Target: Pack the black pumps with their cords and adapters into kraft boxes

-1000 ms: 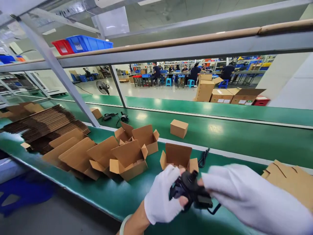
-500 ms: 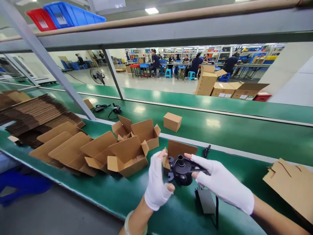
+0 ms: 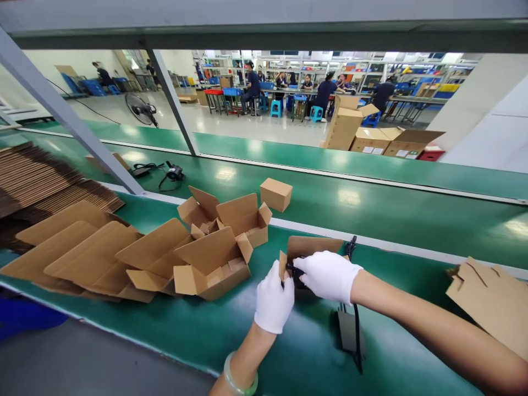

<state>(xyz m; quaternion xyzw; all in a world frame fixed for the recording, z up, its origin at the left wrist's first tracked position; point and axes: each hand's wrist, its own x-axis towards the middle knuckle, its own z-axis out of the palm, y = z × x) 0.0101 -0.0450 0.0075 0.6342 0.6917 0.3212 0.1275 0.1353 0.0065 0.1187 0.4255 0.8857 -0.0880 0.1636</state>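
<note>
My right hand [image 3: 329, 275], in a white glove with bare fingertips, is closed on a black pump-like device [image 3: 295, 271] at the opening of a small cardboard box [image 3: 314, 245]. Most of the device is hidden by the hand. On the box's left side, my left hand [image 3: 274, 300], gloved the same way, has its fingers closed at the upright side flap. The box's back flap stands up behind both hands. A black cable [image 3: 350, 247] lies beside the box on the right. Nearer to me, a grey block like a power adapter [image 3: 348, 329] sits on the green worktop with a black cord.
Several open cardboard boxes [image 3: 212, 264] stand to the left, before stacked flat cartons [image 3: 37, 176]. A closed box [image 3: 276, 194] and another black device with cable [image 3: 175, 172] sit farther back. Flat cardboard [image 3: 490, 300] lies at right. A slanted metal post [image 3: 82, 121] rises at left.
The black device has moved down to the box opening with my right hand. My left hand has gone from open beside the device to closed at the box's flap. The view has shifted.
</note>
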